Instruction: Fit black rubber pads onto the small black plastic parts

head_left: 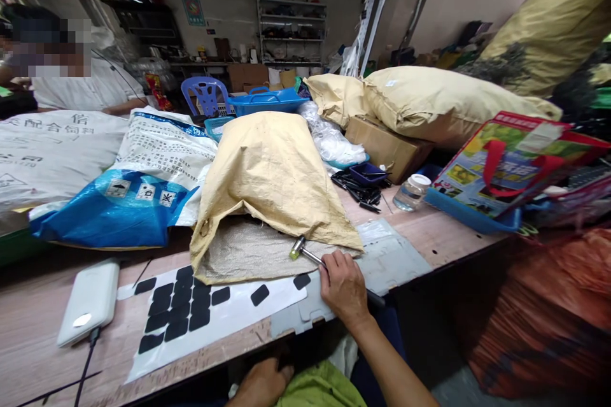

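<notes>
My right hand (346, 286) is closed over the handle of a small hammer (310, 254) at the table's front edge. The hammer has a metal shaft, a yellowish striking face and a dark grip end. Its head rests against the open mouth of a large beige woven sack (272, 165). Low in view, my left hand (265, 381) is over my lap beside a green cloth (319, 388), its fingers curled in shadow; whatever it may hold is hidden. Left of the hammer lies a white sheet (229, 311) with several black rounded-square pads (177, 311), a few of them apart from the block.
A white power bank (90, 302) with a cable lies at left. Blue-and-white printed sacks (128, 190) stand behind it. Black pieces (356, 193), a lidded jar (412, 192) and a blue tray (472, 211) with a colourful bag are at right. Another person (90, 88) sits far left.
</notes>
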Available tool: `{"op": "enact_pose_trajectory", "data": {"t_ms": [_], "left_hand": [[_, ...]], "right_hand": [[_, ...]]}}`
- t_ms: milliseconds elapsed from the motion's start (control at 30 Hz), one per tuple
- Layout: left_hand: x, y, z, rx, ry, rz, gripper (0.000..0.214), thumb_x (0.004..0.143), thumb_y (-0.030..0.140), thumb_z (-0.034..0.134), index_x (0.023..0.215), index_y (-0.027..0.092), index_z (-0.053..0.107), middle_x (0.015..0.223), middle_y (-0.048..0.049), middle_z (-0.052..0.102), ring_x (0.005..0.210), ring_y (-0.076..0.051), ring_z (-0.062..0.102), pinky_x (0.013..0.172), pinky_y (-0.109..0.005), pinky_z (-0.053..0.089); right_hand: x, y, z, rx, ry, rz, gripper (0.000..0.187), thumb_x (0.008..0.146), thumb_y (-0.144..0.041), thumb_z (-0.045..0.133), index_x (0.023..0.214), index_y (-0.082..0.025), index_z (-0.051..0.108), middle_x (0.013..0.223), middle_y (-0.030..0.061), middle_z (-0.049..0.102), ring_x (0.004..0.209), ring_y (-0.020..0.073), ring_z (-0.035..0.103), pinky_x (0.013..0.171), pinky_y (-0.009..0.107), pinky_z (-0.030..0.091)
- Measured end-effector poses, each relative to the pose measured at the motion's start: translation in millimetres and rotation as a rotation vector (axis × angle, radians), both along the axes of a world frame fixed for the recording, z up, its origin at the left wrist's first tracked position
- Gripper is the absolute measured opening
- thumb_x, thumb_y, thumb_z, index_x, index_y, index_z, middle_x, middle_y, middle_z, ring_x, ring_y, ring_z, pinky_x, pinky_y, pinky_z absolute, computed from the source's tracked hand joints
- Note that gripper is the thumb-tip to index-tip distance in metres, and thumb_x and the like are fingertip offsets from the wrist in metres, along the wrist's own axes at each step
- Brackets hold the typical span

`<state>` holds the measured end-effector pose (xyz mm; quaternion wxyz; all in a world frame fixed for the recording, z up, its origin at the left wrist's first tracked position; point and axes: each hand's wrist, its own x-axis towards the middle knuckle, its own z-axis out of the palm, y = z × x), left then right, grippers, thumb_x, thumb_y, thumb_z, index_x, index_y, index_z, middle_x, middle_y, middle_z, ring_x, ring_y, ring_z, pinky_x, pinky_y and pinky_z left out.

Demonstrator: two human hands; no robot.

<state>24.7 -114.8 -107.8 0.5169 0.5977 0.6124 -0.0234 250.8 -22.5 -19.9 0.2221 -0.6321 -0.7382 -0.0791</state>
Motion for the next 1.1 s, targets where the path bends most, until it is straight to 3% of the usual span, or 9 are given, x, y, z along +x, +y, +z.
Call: {"op": "enact_pose_trajectory", "data": {"t_ms": [133,233,367,467,533,633,833,1000,1100], "left_hand": [[-1.9,-1.2,43.5,0.02,-0.07,-0.136,0.041,0.085,0.046,0.063,0.121,0.027,0.071,0.123,-0.0077,0.072,0.117,-0.028,0.064,0.099,-0.036,0.047],[-5.3,11.6,89.4,0.048,-0.285,-0.277,0.029,0.088,0.046,0.06,0.105,0.028,0.074,0.098,-0.002,0.076,0.089,-0.023,0.068,0.076,-0.03,0.048],[-7.9,66.1,127.1,0.01,-0.402,-0.097,0.041,0.094,0.053,0.047,0.095,0.018,0.068,0.08,-0.0032,0.072,0.06,-0.016,0.062,0.055,-0.025,0.042],[-8.8,124.2,128.4,0.369,-0.176,0.123,0.034,0.094,0.045,0.048,0.102,0.018,0.067,0.071,-0.0019,0.068,0.059,-0.017,0.059,0.057,-0.026,0.04],[-9.0,158.7,123.0,0.572,0.035,0.152,0.028,0.094,0.036,0.048,0.103,0.02,0.069,0.068,-0.0021,0.065,0.067,-0.02,0.061,0.063,-0.028,0.039],[-7.0,192.3,115.5,0.711,0.233,0.149,0.027,0.094,0.03,0.048,0.112,0.025,0.068,0.08,-0.0047,0.07,0.077,-0.023,0.064,0.066,-0.029,0.037],[10.3,213.1,112.1,0.841,0.243,0.134,0.042,0.097,0.03,0.048,0.138,0.031,0.056,0.093,-0.0046,0.074,0.083,-0.023,0.066,0.069,-0.029,0.037],[35.2,227.6,113.8,0.863,0.372,0.145,0.023,0.092,0.034,0.054,0.1,0.024,0.073,0.106,-0.0087,0.075,0.098,-0.026,0.068,0.072,-0.03,0.042],[45.5,232.9,115.2,0.802,0.463,0.182,0.024,0.089,0.037,0.057,0.096,0.022,0.074,0.104,-0.0124,0.076,0.098,-0.031,0.069,0.073,-0.034,0.044]], "right_hand": [[-0.3,-0.1,0.1,-0.004,-0.005,-0.005,0.007,0.096,-0.024,0.056,0.094,-0.02,0.062,0.093,0.0078,0.057,0.089,0.0255,0.047,0.078,0.036,0.034],[-0.4,0.1,0.2,-0.005,-0.002,-0.001,0.006,0.096,-0.023,0.056,0.095,-0.02,0.061,0.093,0.0076,0.057,0.089,0.0256,0.047,0.078,0.036,0.034],[-0.2,0.2,-0.4,-0.005,0.0,0.0,0.006,0.096,-0.023,0.056,0.095,-0.021,0.061,0.092,0.0074,0.057,0.089,0.0259,0.047,0.078,0.037,0.034],[-0.1,0.1,-1.3,0.001,0.005,0.004,0.005,0.096,-0.023,0.056,0.094,-0.021,0.06,0.092,0.0075,0.057,0.089,0.0258,0.048,0.078,0.036,0.034],[-0.1,0.0,-1.6,-0.001,0.011,0.004,0.006,0.096,-0.023,0.055,0.093,-0.021,0.06,0.092,0.0075,0.057,0.09,0.0259,0.048,0.078,0.037,0.034],[0.1,0.1,-1.4,-0.009,0.019,0.0,0.006,0.096,-0.023,0.055,0.093,-0.021,0.06,0.092,0.0074,0.057,0.089,0.0258,0.048,0.078,0.037,0.034],[0.0,0.7,-0.9,-0.03,0.039,-0.003,0.005,0.095,-0.023,0.057,0.092,-0.021,0.06,0.092,0.0072,0.057,0.09,0.026,0.047,0.079,0.037,0.034],[-0.1,1.2,-2.8,-0.014,0.054,-0.012,0.005,0.093,-0.024,0.059,0.09,-0.021,0.06,0.091,0.0069,0.057,0.09,0.0256,0.046,0.079,0.037,0.033],[0.0,0.9,-3.2,-0.017,0.056,-0.009,0.005,0.093,-0.024,0.059,0.09,-0.021,0.06,0.092,0.0069,0.057,0.09,0.0256,0.046,0.079,0.037,0.033]]}}
